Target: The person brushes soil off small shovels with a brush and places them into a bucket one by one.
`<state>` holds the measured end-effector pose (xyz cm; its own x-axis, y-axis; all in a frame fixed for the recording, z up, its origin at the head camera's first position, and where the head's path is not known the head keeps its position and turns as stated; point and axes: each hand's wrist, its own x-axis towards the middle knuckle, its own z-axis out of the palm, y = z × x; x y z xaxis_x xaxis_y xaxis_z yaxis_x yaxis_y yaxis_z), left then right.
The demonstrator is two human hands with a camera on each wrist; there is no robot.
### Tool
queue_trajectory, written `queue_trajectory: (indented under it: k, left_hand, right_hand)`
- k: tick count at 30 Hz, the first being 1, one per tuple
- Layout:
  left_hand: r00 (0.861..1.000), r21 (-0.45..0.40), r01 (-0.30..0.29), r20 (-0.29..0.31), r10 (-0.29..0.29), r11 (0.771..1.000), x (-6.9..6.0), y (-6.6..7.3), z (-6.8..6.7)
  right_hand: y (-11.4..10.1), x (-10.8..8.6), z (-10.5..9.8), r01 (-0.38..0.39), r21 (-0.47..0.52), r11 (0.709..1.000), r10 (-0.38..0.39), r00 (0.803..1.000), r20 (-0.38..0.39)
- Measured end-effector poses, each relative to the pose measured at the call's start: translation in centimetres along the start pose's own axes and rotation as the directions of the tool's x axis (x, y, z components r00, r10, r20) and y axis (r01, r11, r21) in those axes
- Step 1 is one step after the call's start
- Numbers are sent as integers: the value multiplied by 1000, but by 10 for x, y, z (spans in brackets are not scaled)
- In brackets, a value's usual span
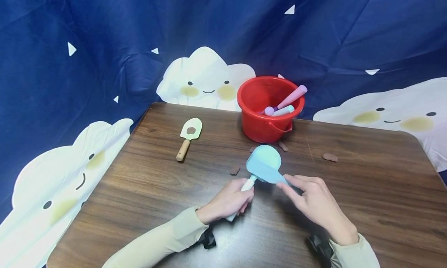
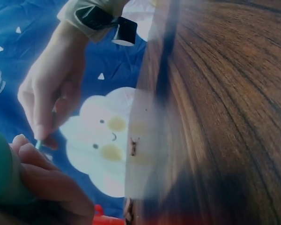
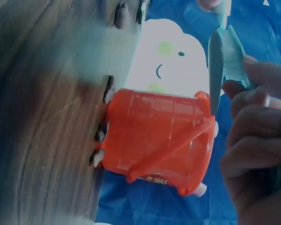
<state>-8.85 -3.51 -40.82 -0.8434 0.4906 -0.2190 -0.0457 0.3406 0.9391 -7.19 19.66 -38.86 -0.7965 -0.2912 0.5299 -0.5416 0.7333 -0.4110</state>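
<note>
My left hand [image 1: 228, 200] grips the pale handle of a light-blue round-headed toy scoop [image 1: 270, 154], held above the table's middle. A light-blue toy shovel [image 1: 263, 171] lies across that round head; my right hand [image 1: 314, 200] pinches its handle end between thumb and fingers. In the right wrist view the scoop's head [image 3: 216, 70] shows edge-on beside the shovel [image 3: 232, 56]. The left wrist view catches part of the teal handle [image 2: 0, 168] in my left hand [image 2: 56, 187]. What the scoop's head holds is mostly hidden by the shovel.
A red bucket [image 1: 260, 126] with pink, purple and mint handles stands at the back. Small brown pieces lie around, one near the scoop [image 1: 234, 170], another to the right [image 1: 330, 157]. A pale-green trowel [image 1: 184, 147] with a brown patch on its blade lies left.
</note>
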Motion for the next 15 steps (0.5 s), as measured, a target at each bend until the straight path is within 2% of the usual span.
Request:
queue_trajectory:
  k: [3, 7, 10, 15]
  left_hand:
    - [1000, 8, 5, 1, -5, 1000, -1, 0, 0]
    - [1000, 21, 26, 0, -26, 999, -3, 0, 1]
    - [999, 19, 33, 2, -33, 999, -4, 0, 2]
    - [999, 17, 27, 16, -28, 999, -4, -2, 3]
  right_hand:
    - [3, 0, -1, -13, -36, 999, 12, 1000, -14]
    - [14, -1, -3, 6, -111, 994, -15, 997, -81]
    - [24, 0, -4, 22, -150, 988, -44, 989, -144]
    - [37, 0, -5, 5, -174, 985, -46, 972, -232]
